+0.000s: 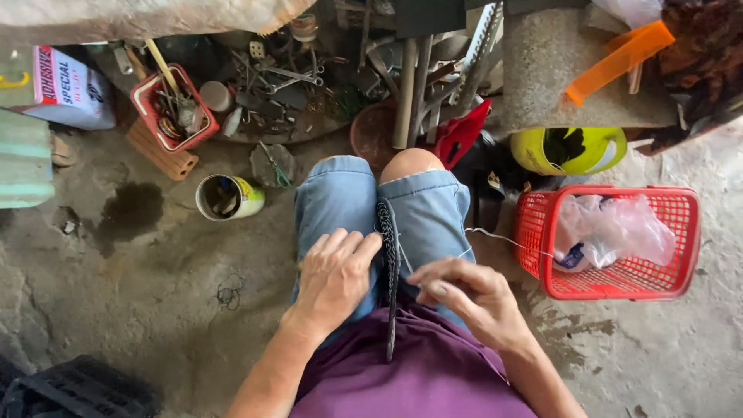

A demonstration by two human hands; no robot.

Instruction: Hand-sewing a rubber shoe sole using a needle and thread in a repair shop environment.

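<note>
The lower end of the dark braided strap (389,263) disappears against the purple shirt (418,371). The thin white thread (495,236) is too fine to follow into the right hand (468,298). The black plastic crate (77,391) is cut by the bottom edge. The small metal tools (286,77) blur together.

- Your left hand (334,272) lies palm down over your left thigh, fingers together and stretched forward, fingertips bent slightly inward.
- Your right hand (464,298) sits just beside it over your right thigh, fingers curled in, thumb and forefinger pinched together.
- Both forearms are bare and angle inward from the bottom edge.
- Your knees are bent and close together.
</note>
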